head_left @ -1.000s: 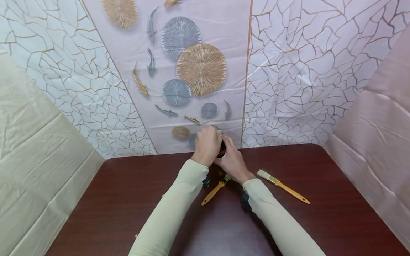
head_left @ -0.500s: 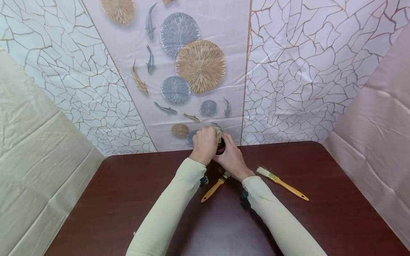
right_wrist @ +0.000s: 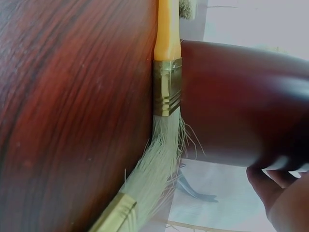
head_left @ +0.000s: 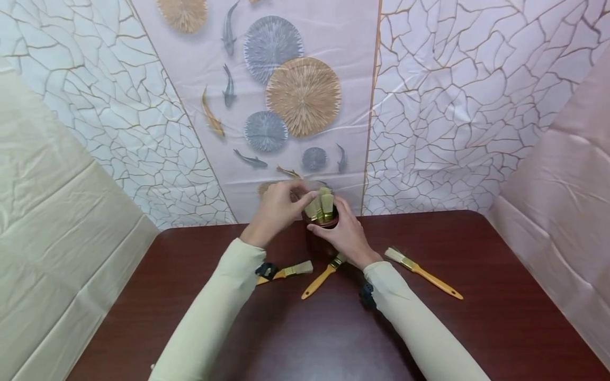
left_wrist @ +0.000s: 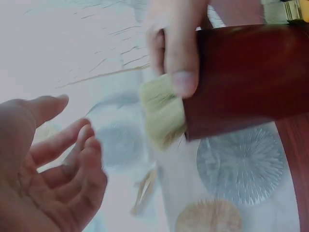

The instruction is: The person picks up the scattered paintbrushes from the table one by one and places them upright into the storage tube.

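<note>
A dark red-brown cylindrical pot (head_left: 318,244) stands upright at the back of the table, with paintbrushes (head_left: 326,205) in it, pale bristles up. My right hand (head_left: 347,235) grips the pot near its rim, thumb on the near side. To the left of the bristles, my left hand (head_left: 276,209) has its fingers loosely bent. The left wrist view shows a gap between that hand (left_wrist: 63,169) and the bristles (left_wrist: 164,113), with nothing in the fingers. Brush handles inside the pot are hidden by its wall.
A yellow-handled paintbrush (head_left: 318,282) lies in front of the pot. Another paintbrush (head_left: 297,269) lies partly behind the left wrist, and a third brush (head_left: 429,279) rests to the right. Behind the dark wood table (head_left: 333,328) hangs a patterned cloth (head_left: 410,159).
My left hand has let go of a brush at the pot's mouth and moved left, uncovering the bristles and a brush on the table. The right hand stays on the pot.
</note>
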`<state>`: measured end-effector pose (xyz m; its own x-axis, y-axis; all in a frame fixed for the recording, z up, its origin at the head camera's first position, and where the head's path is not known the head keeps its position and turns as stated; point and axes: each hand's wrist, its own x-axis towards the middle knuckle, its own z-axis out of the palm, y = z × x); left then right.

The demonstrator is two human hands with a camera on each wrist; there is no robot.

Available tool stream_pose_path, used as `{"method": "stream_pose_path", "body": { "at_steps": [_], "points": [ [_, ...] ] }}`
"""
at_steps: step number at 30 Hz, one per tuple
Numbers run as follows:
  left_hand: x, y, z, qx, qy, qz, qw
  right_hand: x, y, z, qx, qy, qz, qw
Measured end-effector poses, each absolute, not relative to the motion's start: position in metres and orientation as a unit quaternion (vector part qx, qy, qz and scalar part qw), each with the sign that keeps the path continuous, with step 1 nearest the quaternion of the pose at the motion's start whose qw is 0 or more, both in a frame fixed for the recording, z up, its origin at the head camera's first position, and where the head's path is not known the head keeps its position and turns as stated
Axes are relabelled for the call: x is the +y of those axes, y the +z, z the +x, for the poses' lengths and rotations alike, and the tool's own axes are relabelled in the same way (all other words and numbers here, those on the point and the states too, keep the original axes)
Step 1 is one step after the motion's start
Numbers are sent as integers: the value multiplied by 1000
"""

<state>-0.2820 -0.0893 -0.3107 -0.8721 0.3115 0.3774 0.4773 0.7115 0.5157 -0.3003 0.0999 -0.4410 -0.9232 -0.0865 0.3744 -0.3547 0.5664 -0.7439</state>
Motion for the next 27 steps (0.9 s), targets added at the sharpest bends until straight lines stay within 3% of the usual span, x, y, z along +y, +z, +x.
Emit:
{"method": "stream_pose_path", "body": {
  "at_steps": [6,17,27],
  "points": [
    [-131,-321,-272,-911,-345,-219,51,110,-438,-297,-861,474,129,130],
    [-173,-405,-255,-927,-327,-166,-79,112,-435,-292,-857,488,123,114],
    [-167,-450,-241,-941,-298,-146,-70,104,-440,-290,-858,483,132,118]
  ]
}}
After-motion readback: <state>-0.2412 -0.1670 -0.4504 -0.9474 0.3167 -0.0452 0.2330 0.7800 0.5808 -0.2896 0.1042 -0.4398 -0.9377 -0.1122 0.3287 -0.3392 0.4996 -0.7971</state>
